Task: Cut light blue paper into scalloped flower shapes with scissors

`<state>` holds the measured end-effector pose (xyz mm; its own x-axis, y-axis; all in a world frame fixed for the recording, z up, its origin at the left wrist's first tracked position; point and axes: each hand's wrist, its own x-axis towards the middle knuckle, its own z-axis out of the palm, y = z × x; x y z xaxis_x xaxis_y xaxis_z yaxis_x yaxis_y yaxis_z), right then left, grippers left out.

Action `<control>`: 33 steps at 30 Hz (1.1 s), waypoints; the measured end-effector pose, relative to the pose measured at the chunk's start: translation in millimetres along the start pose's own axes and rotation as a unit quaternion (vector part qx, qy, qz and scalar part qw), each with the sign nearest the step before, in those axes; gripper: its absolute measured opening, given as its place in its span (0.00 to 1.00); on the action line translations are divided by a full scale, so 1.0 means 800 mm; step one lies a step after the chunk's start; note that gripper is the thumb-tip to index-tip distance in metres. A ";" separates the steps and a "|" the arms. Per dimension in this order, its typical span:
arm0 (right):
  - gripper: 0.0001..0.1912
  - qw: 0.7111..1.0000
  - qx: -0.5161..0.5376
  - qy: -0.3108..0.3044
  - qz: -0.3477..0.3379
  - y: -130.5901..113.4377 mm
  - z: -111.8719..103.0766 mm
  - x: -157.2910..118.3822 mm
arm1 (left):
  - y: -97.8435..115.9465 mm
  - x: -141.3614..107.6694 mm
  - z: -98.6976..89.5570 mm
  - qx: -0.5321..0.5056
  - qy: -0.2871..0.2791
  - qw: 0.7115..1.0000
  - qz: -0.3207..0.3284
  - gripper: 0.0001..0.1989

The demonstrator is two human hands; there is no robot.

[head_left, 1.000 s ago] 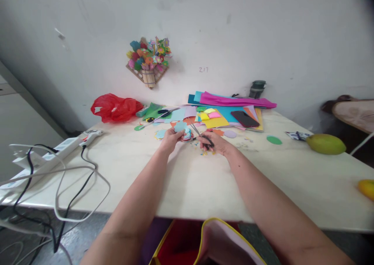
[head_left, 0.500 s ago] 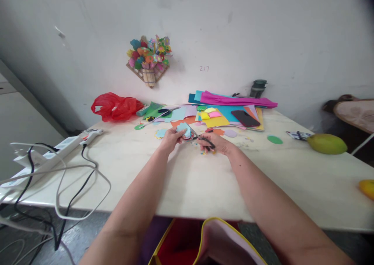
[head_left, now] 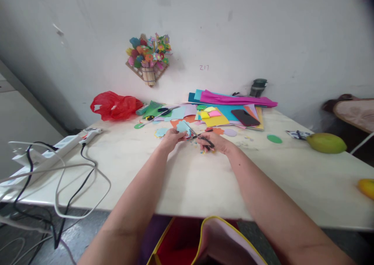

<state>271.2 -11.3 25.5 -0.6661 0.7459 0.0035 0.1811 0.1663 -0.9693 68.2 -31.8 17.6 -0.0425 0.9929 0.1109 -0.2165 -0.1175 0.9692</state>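
Between finger and thumb, my left hand (head_left: 173,139) holds a light blue scalloped paper piece (head_left: 183,127) above the middle of the table. The black-handled scissors (head_left: 208,141) are in my right hand (head_left: 212,141), with their blades pointing up and left at the paper's right edge. Small colored scraps lie under and beside my right hand. Another light blue cut piece (head_left: 161,132) rests left of my left hand. An orange scalloped piece (head_left: 215,131) and a lilac oval (head_left: 230,132) lie just behind my right hand.
Colored sheets (head_left: 217,120), a phone (head_left: 245,118) and a second pair of scissors (head_left: 165,110) lie at the back. A red bag (head_left: 115,106) is back left, a power strip (head_left: 55,150) with cables left. A green fruit (head_left: 326,143) sits right.
The light blue paper in my left hand has turned slightly and sits a little lower against the scissor blades. Both hands stay almost in place; the whole view has shifted slightly.
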 end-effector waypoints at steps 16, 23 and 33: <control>0.12 0.999 -0.033 0.008 0.031 -0.006 0.004 -0.002 | 0.003 -0.004 -0.005 0.010 -0.068 0.996 -0.058 0.13; 0.11 0.998 -0.025 0.013 0.054 -0.009 0.006 -0.003 | 0.001 -0.004 -0.007 -0.020 -0.078 0.994 -0.073 0.11; 0.09 0.998 -0.031 0.008 0.051 -0.010 0.009 -0.004 | 0.003 -0.008 -0.004 -0.049 -0.072 0.995 -0.056 0.10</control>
<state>266.7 -19.2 31.8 -0.6297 0.7716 -0.0900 0.2918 0.1276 -0.9479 64.9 -38.4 18.7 0.1265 0.9911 0.0410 -0.3071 -0.0001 0.9517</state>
